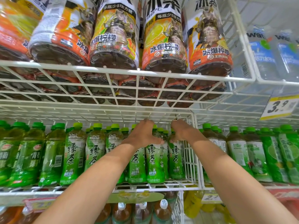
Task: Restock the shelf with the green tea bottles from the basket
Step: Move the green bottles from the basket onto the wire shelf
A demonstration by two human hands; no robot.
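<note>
Here, both my forearms rise from the lower corners and converge on the middle shelf (161, 185), where the tea bottles (76, 156) stand upright in rows. My left hand (142, 135) lies back-up over the bottle tops, with the thumb (157, 141) spread rightward against a bottle's shoulder. Its fingers reach in behind the caps and are hidden, so I cannot tell whether they hold anything. My right hand (181, 132) is near it, fingers (177, 125) curled round the neck of the end bottle (176, 159). That bottle stands upright at the front of its row, just beside the wire divider (189, 152).
</note>
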